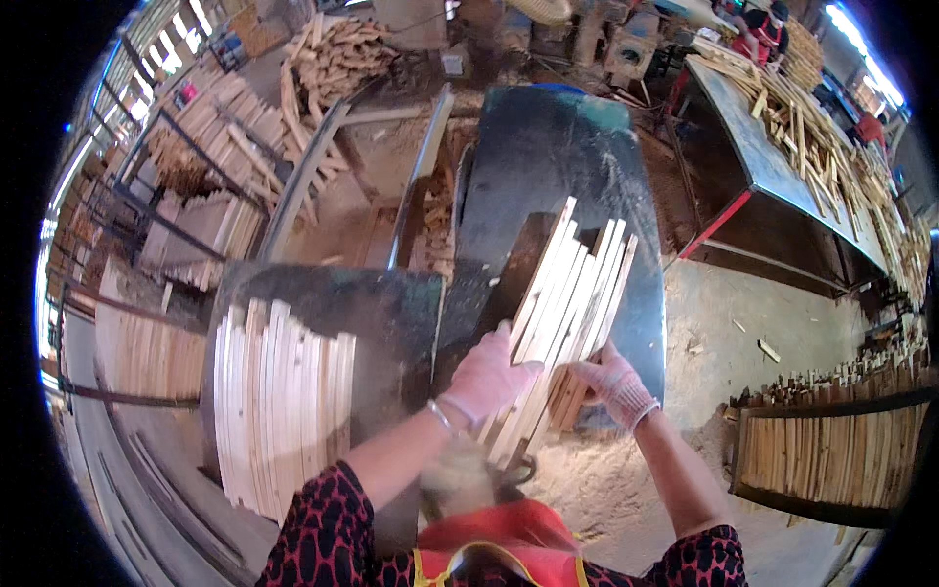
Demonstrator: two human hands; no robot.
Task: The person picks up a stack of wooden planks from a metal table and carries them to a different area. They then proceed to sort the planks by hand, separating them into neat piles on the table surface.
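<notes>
A bundle of pale wooden strips (570,293) slants in front of me over the dark tabletop, its far ends uneven. My left hand (491,377), in a pinkish work glove, is closed on the left side of the bundle with its thumb across the top. On the opposite side, my gloved right hand (616,383) grips the strips, thumb pointing inward. Some fingers of both hands are hidden behind the wood. To the left, a row of similar strips (284,391) lies side by side on a lower dark surface (396,313).
The dark table (548,137) extends ahead, dusted with sawdust. Metal rails (421,176) run beyond its left side. At right stand a metal-topped table (729,127) heaped with strips and a rack of upright strips (831,460). A co-worker (763,34) is at the far right.
</notes>
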